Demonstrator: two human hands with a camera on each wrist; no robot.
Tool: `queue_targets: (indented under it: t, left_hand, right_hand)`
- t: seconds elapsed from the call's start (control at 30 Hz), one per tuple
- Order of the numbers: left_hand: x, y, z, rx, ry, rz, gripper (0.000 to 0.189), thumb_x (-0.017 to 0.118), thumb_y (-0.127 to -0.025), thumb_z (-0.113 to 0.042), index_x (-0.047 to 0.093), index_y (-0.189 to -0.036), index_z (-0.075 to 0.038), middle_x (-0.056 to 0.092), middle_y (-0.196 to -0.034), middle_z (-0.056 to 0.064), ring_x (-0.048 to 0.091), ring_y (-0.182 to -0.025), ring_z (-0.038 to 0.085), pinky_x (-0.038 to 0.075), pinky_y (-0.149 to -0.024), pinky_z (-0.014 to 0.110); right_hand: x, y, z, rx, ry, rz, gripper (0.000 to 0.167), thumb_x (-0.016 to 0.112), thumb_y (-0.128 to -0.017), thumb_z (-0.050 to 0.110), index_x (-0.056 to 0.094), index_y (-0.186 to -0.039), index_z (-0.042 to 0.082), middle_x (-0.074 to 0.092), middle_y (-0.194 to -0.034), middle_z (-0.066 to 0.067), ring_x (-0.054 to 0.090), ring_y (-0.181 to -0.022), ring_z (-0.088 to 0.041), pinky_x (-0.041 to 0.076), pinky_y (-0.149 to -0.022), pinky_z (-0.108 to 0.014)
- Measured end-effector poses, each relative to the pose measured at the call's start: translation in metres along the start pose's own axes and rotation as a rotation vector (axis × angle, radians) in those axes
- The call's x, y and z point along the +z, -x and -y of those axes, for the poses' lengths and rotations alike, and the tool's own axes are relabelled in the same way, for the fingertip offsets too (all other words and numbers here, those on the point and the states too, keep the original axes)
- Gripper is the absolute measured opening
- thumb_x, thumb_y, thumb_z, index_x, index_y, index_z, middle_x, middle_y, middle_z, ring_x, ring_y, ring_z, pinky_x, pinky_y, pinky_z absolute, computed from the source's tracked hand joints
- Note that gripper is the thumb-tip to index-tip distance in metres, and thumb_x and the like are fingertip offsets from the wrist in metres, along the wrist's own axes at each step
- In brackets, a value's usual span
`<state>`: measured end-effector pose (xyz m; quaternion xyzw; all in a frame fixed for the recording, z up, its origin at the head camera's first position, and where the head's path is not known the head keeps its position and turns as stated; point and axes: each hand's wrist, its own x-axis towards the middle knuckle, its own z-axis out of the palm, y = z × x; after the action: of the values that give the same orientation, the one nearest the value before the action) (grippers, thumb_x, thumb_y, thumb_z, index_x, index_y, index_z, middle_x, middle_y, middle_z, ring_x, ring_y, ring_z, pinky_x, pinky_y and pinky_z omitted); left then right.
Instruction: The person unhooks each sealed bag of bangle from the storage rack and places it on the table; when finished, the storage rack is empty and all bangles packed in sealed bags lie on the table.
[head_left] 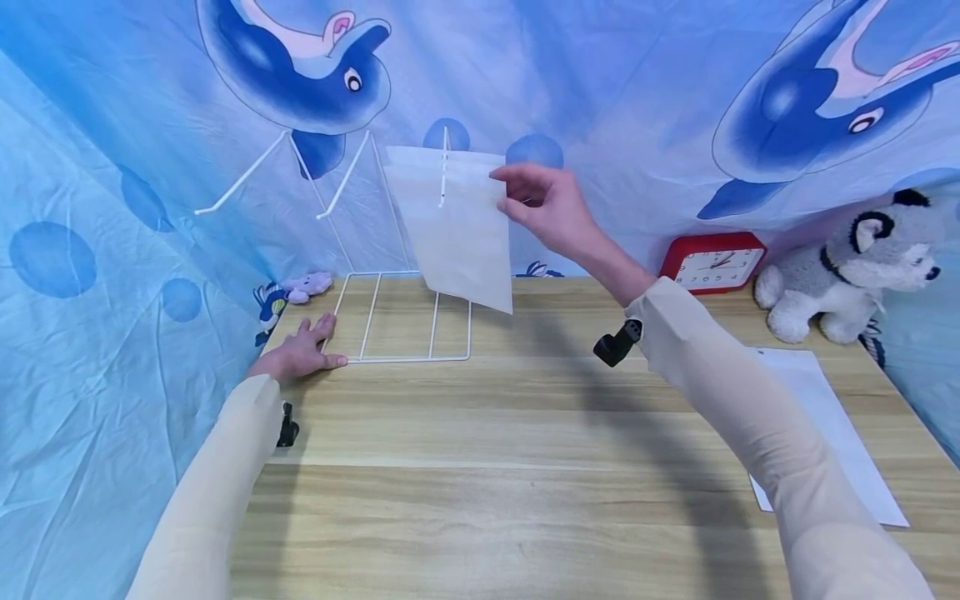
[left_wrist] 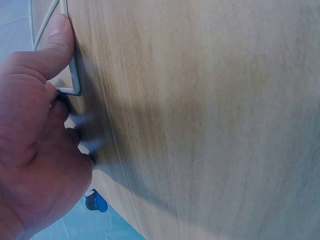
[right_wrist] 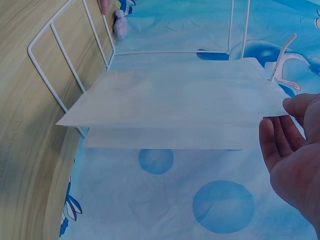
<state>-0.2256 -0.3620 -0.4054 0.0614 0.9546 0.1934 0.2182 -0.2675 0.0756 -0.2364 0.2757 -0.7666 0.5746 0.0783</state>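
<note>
At the table's back left stands a white wire rack (head_left: 408,360) with a flat base and tall uprights that bend forward into arms. My left hand (head_left: 303,348) grips its front left corner, thumb along the front wire (left_wrist: 74,70) and fingers bent beside the corner. A thin white paper (head_left: 468,233) hangs by the rack's right arm, and that arm's wire (head_left: 444,171) shows against its upper part. Two layers of the paper (right_wrist: 165,97) appear in the right wrist view. Its upper right edge is pinched between the thumb and fingers of my right hand (head_left: 555,208).
A red clock (head_left: 715,262) and a grey-and-white plush dog (head_left: 847,262) are at the back right. White sheets (head_left: 843,442) lie on the wooden table (head_left: 487,517) under my right forearm. Behind the rack sits a small purple plush (head_left: 307,286). Blue dolphin-print cloth (head_left: 600,83) hangs behind.
</note>
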Motion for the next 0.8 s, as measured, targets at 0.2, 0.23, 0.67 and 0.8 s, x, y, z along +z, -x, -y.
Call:
queue_targets:
  t: [0.2,0.23,0.67,0.8]
  left_hand:
    - [0.001,0.0,0.004,0.008,0.014,0.001,0.1,0.063,-0.096,-0.046,0.0,-0.156,0.004,-0.008,-0.161,0.028,-0.015,-0.141,0.058,-0.005,-0.105,0.076]
    - [0.001,0.0,0.004,0.013,0.022,0.003,0.102,0.063,-0.096,-0.047,0.0,-0.156,0.004,-0.008,-0.161,0.028,-0.016,-0.141,0.057,-0.006,-0.105,0.075]
    - [0.002,0.0,0.002,0.006,0.006,-0.005,0.1,0.063,-0.096,-0.045,0.001,-0.156,0.005,-0.007,-0.161,0.029,-0.014,-0.142,0.056,-0.004,-0.107,0.074]
    - [0.002,-0.001,0.003,0.001,0.013,-0.011,0.101,0.064,-0.095,-0.045,0.001,-0.156,0.005,-0.007,-0.161,0.03,-0.014,-0.141,0.057,-0.004,-0.106,0.075]
  right_hand:
    - [0.007,-0.003,0.0,0.047,-0.115,0.033,0.039,0.064,-0.095,-0.003,0.063,-0.134,0.001,0.068,-0.117,-0.016,0.067,-0.101,-0.023,0.053,-0.088,-0.03]
    - [0.008,-0.004,0.0,0.059,-0.131,0.039,0.04,0.064,-0.095,-0.003,0.062,-0.135,0.002,0.067,-0.118,-0.016,0.066,-0.102,-0.024,0.053,-0.089,-0.031]
    - [0.025,-0.017,-0.001,0.216,-0.342,0.089,0.043,0.054,-0.102,-0.001,0.058,-0.142,0.013,0.063,-0.13,-0.012,0.065,-0.111,-0.027,0.054,-0.092,-0.041]
    - [0.026,-0.017,-0.002,0.236,-0.333,0.092,0.042,0.053,-0.103,0.002,0.059,-0.142,0.017,0.065,-0.125,-0.013,0.067,-0.109,-0.026,0.054,-0.089,-0.038]
